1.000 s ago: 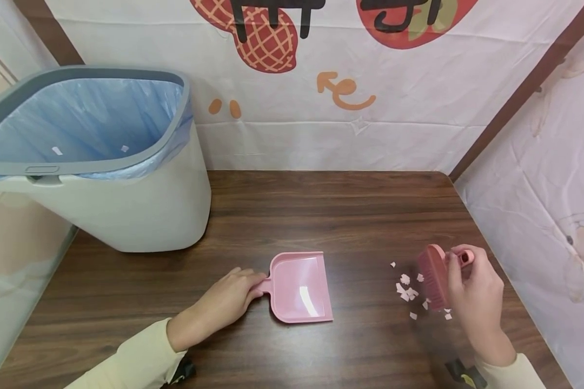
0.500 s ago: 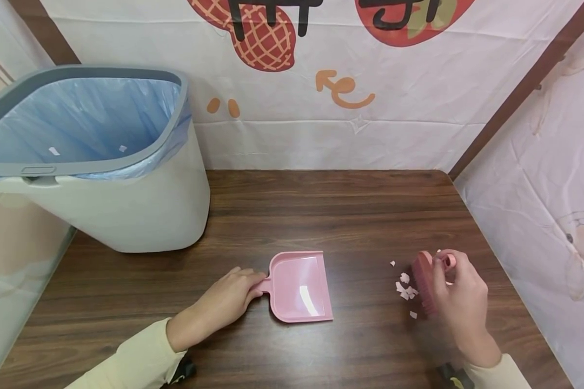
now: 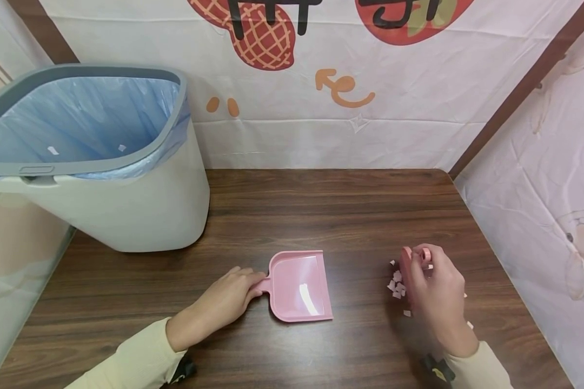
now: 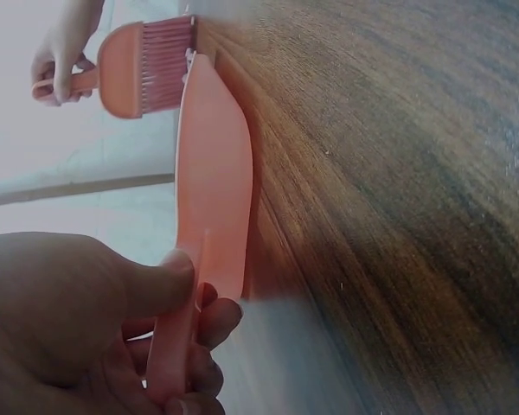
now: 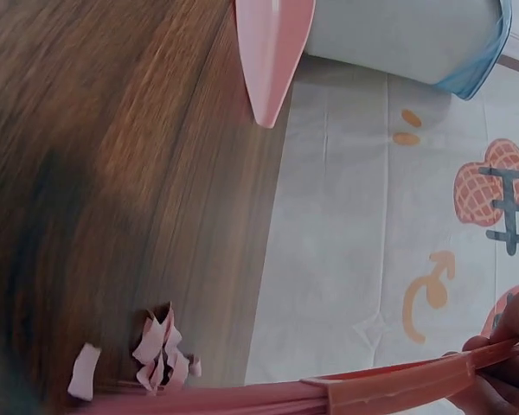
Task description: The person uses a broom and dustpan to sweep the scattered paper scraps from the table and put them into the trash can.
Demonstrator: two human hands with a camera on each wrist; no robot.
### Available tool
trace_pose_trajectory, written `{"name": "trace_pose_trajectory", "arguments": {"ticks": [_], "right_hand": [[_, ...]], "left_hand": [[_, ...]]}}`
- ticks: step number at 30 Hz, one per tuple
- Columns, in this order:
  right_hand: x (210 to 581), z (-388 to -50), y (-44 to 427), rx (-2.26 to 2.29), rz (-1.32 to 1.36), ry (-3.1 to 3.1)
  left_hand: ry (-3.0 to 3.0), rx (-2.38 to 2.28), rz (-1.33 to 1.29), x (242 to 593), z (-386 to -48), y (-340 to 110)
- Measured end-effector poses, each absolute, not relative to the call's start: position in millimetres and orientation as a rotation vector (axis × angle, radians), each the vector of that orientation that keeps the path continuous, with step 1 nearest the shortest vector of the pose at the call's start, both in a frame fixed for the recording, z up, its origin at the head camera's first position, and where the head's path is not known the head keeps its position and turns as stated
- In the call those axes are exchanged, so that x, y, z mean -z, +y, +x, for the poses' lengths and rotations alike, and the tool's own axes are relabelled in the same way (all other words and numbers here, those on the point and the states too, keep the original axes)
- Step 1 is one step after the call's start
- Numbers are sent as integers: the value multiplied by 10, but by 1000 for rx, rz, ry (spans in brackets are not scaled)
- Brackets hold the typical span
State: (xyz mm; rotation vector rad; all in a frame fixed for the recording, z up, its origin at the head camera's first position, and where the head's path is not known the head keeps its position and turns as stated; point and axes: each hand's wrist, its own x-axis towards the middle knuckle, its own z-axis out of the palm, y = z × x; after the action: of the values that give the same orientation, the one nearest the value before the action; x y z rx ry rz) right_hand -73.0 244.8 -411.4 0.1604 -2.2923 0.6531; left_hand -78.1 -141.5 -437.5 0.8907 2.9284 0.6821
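My left hand (image 3: pixel 222 303) grips the handle of a pink dustpan (image 3: pixel 297 286) lying on the table, its wide edge facing right. In the left wrist view the fingers and thumb wrap the dustpan handle (image 4: pixel 175 346). Over at the right, my right hand (image 3: pixel 440 297) holds a pink brush (image 3: pixel 406 275) by its handle, bristles down. Small pale paper scraps (image 3: pixel 397 286) lie just left of the brush, and a few more sit to its right, partly behind the hand. The right wrist view shows scraps (image 5: pixel 163 350) beside the bristles (image 5: pixel 216 400).
A light grey bin (image 3: pixel 151 210) with a blue liner (image 3: pixel 102 116) stands at the back left, two scraps visible inside. Printed cloth (image 3: pixel 282 135) hangs behind the wooden table (image 3: pixel 321 210) and along its right side (image 3: pixel 540 178).
My right hand and the brush have moved left, and the cluster of scraps has shifted slightly left. The left hand and the dustpan have stayed in place.
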Motion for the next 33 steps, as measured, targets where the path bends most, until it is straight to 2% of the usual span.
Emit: {"name": "trace_pose_trajectory", "arguments": {"ticks": [26, 33], "right_hand": [[4022, -886, 2189, -973, 228, -2212], [3918, -1006, 2266, -1030, 384, -2219]], "left_hand": [[2913, -673, 883, 4351, -794, -1409], [2913, -685, 867, 4345, -790, -1403]]}}
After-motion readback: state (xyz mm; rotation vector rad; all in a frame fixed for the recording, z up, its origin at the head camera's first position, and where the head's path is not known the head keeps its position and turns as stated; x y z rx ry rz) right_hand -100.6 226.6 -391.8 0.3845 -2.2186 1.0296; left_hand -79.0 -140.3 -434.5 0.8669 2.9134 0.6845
